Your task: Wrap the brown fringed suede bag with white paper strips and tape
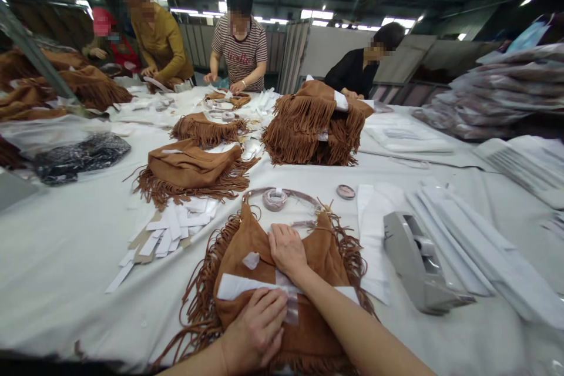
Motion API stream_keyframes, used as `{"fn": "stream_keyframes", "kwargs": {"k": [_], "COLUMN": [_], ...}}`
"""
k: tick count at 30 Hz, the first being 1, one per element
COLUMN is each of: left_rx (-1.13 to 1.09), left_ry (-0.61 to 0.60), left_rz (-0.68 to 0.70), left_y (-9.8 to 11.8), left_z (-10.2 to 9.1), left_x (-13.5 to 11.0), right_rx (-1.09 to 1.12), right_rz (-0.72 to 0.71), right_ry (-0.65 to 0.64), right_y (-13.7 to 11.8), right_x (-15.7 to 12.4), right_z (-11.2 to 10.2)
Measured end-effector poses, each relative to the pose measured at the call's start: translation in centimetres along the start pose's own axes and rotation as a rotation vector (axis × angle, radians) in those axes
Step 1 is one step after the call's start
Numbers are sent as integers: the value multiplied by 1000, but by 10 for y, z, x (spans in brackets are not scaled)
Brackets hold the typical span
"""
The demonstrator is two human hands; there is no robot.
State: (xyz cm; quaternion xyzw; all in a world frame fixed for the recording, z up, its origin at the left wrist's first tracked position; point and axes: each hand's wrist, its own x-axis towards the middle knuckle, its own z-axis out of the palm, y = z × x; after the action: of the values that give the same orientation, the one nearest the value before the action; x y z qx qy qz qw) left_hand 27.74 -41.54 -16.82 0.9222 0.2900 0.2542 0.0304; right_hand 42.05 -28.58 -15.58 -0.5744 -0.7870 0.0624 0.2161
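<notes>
A brown suede fringed handbag (308, 335) lies in front of me on the white-covered table, its strap curving away at the top. A white paper strip (235, 286) runs across the bag, with clear tape (291, 310) over its middle. My left hand (259, 323) rests on the strip beside the tape, its fingers slightly bent and pressing down. Higher up, my right hand (288, 249) lies flat on the suede with its fingers stretched out. Beyond it sits a coiled, wrapped strap (275, 198). A small crumpled white piece (251, 260) lies on the bag's left side.
At right stand a grey tape dispenser (418, 264) and folded white sheets (467, 235). Loose white paper strips (170, 229) lie at left. More fringed bags (189, 167) and a bag stack (317, 123) are farther back. Several co-workers (240, 47) stand across the table.
</notes>
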Motion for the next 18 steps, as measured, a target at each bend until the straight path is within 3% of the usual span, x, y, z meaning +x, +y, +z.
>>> {"fn": "stream_keyframes", "kwargs": {"k": [3,6,8,11,14,16,18], "left_rx": [-17,-23,-24,-25,-41,-49,-45], "left_ry": [7,-18,-37,-76,-128,-162,-196], "left_rz": [-18,-4,-2,2,-13,-23,-20], "left_y": [2,2,1,1,6,9,13], "left_z": [3,3,3,-1,-8,-13,-16], "left_x": [-3,-7,-9,-12,-14,-15,-16], "right_rx": [74,164,220,284,198,144,116], "right_rz": [10,1,-17,-106,-222,-217,-112], "right_ry": [25,33,42,120,126,111,145], "right_y": [2,3,4,6,3,-5,-19], "right_x": [1,-25,-65,-148,-222,-247,-251], "right_z": [-5,-24,-43,-72,-85,-80,-68]}}
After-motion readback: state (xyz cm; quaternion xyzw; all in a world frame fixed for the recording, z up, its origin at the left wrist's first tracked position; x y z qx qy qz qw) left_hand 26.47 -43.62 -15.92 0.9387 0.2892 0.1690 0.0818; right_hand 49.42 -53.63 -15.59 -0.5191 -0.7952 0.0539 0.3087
